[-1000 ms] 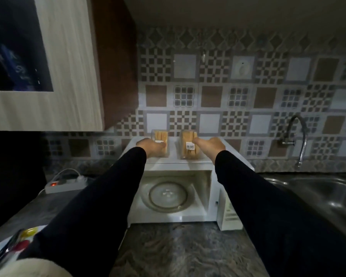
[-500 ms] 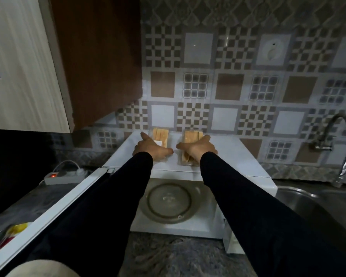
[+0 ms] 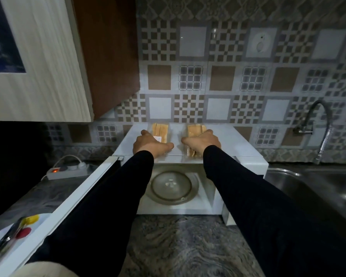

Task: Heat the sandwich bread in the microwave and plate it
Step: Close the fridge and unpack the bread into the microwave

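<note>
Sandwich bread sits in two clear packs on top of the microwave [image 3: 246, 145], centre frame: the left hand [image 3: 150, 143] grasps the left pack [image 3: 160, 130], the right hand [image 3: 203, 141] grasps the right pack [image 3: 194, 130]. Lifting both level, then lowering them past the open door [image 3: 72, 198] at lower left, would suit. Inside, the glass turntable [image 3: 171, 186] looks bare.

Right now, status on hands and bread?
Left hand grips left bread pack, right hand grips right bread pack. Both atop microwave. Door open, turntable bare.
</note>
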Demonstrator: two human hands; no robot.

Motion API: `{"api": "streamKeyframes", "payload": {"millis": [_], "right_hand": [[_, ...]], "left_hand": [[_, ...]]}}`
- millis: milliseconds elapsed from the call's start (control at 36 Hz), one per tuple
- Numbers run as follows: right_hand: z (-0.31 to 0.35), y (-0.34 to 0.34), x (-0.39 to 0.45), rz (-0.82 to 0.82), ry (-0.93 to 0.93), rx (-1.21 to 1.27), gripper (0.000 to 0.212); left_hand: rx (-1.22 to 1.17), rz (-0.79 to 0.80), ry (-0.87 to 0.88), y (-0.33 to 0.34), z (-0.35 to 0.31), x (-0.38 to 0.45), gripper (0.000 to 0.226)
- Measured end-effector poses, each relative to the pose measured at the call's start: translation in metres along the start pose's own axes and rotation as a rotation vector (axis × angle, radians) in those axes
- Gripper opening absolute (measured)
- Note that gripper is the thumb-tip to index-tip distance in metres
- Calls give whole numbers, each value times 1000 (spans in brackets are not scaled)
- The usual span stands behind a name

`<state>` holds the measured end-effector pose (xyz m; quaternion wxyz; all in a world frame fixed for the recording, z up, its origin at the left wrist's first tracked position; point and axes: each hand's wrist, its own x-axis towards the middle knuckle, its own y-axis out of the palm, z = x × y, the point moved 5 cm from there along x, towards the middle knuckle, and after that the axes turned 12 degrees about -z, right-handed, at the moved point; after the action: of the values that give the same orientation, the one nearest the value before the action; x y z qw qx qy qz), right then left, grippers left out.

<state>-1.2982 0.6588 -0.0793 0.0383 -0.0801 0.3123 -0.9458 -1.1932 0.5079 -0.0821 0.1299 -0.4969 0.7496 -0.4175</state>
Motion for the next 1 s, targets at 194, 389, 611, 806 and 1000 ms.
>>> {"api": "streamKeyframes", "payload": {"millis": [194, 389, 611, 806, 1000], "right_hand": [[-11, -18, -57, -60, 15, -4, 86], [-38, -24, -119, -120, 13, 33, 84], [-94, -10, -171, -90, 77, 25, 93], [-155, 15, -195, -19, 153, -81, 79], [-207, 45, -200, 72, 246, -149, 91]], "left_hand": [[-102, -54, 43, -25, 22, -51, 86], [-224, -120, 76, -30, 50, -109, 95], [-248, -73, 78, -4, 94, -171, 110], [-229, 50, -31, 38, 148, -212, 104], [-245, 97, -197, 79, 186, -229, 116]]}}
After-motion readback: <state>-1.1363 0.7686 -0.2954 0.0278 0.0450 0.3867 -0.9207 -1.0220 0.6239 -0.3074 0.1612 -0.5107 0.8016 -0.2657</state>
